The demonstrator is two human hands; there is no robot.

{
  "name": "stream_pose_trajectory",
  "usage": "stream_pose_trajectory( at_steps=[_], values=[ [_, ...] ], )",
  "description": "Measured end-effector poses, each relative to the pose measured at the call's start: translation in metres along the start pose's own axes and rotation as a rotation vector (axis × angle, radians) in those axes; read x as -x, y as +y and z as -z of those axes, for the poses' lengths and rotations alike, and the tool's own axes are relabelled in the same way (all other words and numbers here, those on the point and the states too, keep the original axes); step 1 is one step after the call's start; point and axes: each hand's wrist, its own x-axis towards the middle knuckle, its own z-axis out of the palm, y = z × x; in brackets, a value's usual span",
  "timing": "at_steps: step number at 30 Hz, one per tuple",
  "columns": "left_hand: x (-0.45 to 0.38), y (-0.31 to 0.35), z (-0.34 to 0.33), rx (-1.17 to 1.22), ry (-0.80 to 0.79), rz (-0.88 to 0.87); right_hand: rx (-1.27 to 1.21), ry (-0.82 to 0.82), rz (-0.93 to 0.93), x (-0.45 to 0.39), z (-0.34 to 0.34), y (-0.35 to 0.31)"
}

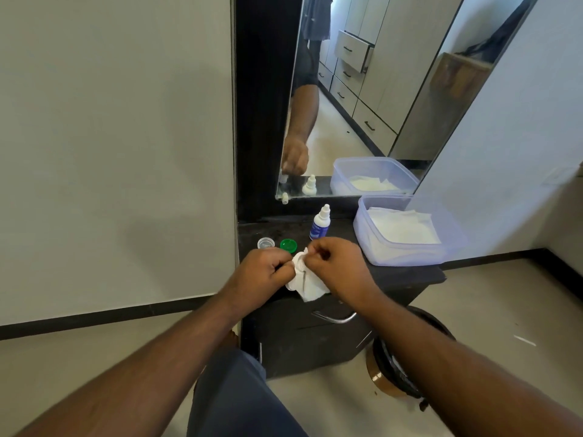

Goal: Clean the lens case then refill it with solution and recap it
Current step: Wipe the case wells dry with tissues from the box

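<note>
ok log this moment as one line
step: wiping case | left hand: grips tissue | right hand: pinches tissue | caps: off, on counter | bottle: upright, capped

Soft even daylight, wide-angle edge distortion

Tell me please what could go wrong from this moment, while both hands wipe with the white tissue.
1. The green cap and clear cap lie loose on the dark cabinet top just behind the left hand; a knuckle could knock them to the floor.
2. The solution bottle stands upright close behind the right hand; lifting that hand might tip it.
3. The tissue overhangs the front edge and hides the lens case, so a slip could drop it.
</note>
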Motion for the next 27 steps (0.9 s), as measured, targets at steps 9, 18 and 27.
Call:
stream_pose_trajectory(
  at_steps=[9,18,27],
  values=[
    [0.001,0.002,0.0,0.011,-0.015,0.032,0.526,-0.122,0.529,-0.007,0.014,-0.004],
    [-0.002,0.003,0.003,0.083,0.043,0.153,-0.541,-0.101,-0.358,0.01,0.008,0.003],
    [-0.01,0.007,0.011,0.152,-0.123,0.264,0.634,-0.06,0.775,0.004,0.031,0.016]
  ],
)
